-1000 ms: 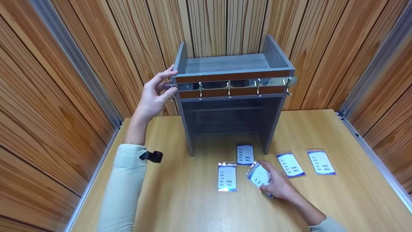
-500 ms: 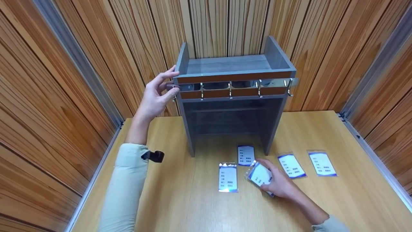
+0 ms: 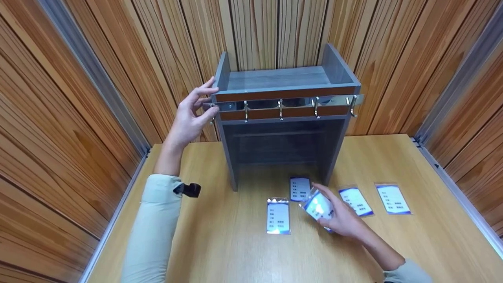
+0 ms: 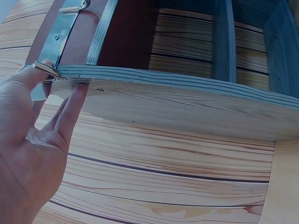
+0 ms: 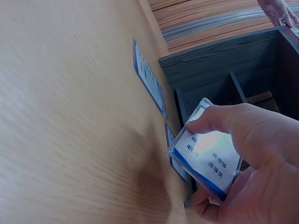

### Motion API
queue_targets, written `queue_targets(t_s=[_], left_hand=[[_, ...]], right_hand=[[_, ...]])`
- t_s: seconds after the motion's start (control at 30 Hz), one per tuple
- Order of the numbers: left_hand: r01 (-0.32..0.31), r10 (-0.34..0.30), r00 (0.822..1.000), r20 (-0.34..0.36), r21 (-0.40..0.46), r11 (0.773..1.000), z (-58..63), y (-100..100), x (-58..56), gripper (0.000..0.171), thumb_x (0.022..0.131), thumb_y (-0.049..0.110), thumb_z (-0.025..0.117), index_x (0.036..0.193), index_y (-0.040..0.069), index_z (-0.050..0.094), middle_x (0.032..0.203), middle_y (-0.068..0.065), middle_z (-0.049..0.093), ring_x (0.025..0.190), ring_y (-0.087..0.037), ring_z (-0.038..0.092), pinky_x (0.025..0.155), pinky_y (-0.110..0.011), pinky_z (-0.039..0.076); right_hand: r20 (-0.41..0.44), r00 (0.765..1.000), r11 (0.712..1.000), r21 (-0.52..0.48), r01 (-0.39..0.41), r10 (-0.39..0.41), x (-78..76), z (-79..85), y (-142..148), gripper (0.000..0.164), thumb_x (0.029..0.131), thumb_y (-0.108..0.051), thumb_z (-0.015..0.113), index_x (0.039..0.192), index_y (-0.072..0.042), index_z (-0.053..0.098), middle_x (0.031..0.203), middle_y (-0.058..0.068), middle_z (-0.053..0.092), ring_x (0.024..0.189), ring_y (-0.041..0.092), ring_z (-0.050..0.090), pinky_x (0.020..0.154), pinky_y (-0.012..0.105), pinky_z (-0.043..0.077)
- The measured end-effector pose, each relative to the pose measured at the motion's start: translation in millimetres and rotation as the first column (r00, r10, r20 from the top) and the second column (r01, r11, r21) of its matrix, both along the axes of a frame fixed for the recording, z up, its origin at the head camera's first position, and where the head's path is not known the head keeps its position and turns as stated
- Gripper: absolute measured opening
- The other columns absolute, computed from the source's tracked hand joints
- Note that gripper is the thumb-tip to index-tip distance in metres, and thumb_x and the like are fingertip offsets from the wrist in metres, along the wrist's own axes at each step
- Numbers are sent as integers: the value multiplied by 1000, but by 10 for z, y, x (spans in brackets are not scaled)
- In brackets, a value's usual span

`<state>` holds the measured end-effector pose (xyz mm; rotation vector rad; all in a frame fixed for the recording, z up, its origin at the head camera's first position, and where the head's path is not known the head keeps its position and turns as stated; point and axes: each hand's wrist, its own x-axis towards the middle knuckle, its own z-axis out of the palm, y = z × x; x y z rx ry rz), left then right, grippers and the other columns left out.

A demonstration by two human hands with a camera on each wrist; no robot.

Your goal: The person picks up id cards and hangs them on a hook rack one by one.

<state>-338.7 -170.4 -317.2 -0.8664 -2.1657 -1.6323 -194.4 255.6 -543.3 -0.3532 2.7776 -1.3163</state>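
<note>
In the head view my left hand (image 3: pixel 189 120) grips the left end of a metal hook rail (image 3: pixel 267 103) on the front of a grey wooden shelf unit (image 3: pixel 283 76). The left wrist view has the thumb at the end hook (image 4: pixel 46 70), with fingertips against the side panel (image 4: pixel 177 105). My right hand (image 3: pixel 342 218) holds an ID badge (image 3: pixel 317 205) in a clear sleeve, tilted above the table. Seen from the right wrist, the thumb (image 5: pixel 208 119) lies across the badge's printed face and the other fingers are behind it; its edge looks layered.
Badges lie on the wooden table (image 3: pixel 220 236): one at front left (image 3: pixel 278 218), one by the shelf opening (image 3: pixel 299 188), and two to the right, a nearer badge (image 3: pixel 355 199) and a farther badge (image 3: pixel 393 199). Wood-panelled walls (image 3: pixel 98 118) enclose the table.
My right hand has lifted slightly and shifted away from me, tilting the badge so light glares off it. The left hand keeps its place at the rail's end.
</note>
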Motion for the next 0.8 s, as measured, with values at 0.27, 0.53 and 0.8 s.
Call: queue_targets(t_s=[0.27,0.53,0.8], left_hand=[[1,-1,1000,-13,-3,1000,-10,-5,-13,41,111,1,64,152,1,61,184,-10,41,166,-32,47,135,-58,41],[11,-11,1000,-14,-1,1000,-3,-2,-27,41,111,1,64,152,0,60,184,-11,40,165,-33,48,135,-59,41],[4,-4,1000,-17,-1,1000,-13,-9,-20,41,111,-1,64,151,-1,59,184,-10,40,165,-33,49,134,-57,42]], right_hand=[[-84,996,997,-69,28,-33,-29,30,-40,102,93,0,85,176,-29,34,179,24,44,141,46,63,99,45,55],[-184,980,990,-130,57,-80,-91,102,-51,101,91,1,87,175,-25,37,170,23,54,119,31,68,86,30,54],[-256,956,977,-193,93,-142,-129,175,-31,100,90,4,86,173,-18,35,172,28,51,127,37,66,88,30,54]])
